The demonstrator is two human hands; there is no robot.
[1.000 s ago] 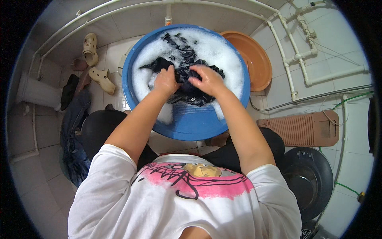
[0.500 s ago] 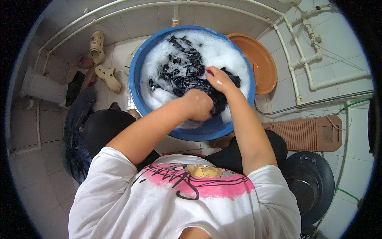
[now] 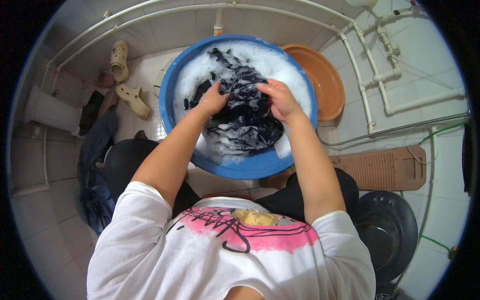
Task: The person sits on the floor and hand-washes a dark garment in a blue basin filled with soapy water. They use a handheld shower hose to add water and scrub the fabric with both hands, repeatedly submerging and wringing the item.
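A soaked black garment (image 3: pixel 245 117) lies bunched in a round blue tub (image 3: pixel 220 169), with white suds (image 3: pixel 195 70) around it and streaked over its folds. What kind of garment it is, I cannot tell. My left hand (image 3: pixel 214 99) is closed on the cloth at its left-middle part, thumb and fingers pinching a fold. My right hand (image 3: pixel 281 99) grips the cloth's right side, thumb on top and fingers curled partly out of sight. Between the two hands the fabric is drawn into creases.
An orange basin (image 3: pixel 320 80) stands behind the tub at right. A brown washboard (image 3: pixel 380 169) and a black basin (image 3: pixel 385 235) lie to my right. Beige clogs (image 3: pixel 132 101) and dark clothing (image 3: pixel 97 170) are at left. White pipes (image 3: pixel 280 11) run along the walls.
My left hand has moved left and away from me, from the tub's near side to the cloth's middle. The garment has been shifted and spread nearer me.
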